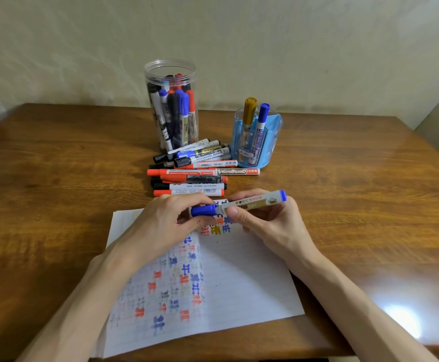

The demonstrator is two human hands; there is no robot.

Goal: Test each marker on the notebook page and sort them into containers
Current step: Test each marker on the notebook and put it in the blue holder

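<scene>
Over the page (239, 278), left hand (166, 220) pinches the marker's (252, 203) cap (204, 210), right hand (270, 220) its barrel.

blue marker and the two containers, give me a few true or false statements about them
1. The left hand grips the cap of the blue marker, the right hand its barrel. True.
2. The blue holder holds five markers. False: two, one gold-capped, one blue-capped.
3. The clear jar lies on its side. False: it stands upright, markers inside.
4. Loose markers lie on the table between jar and notebook page. True.
</scene>
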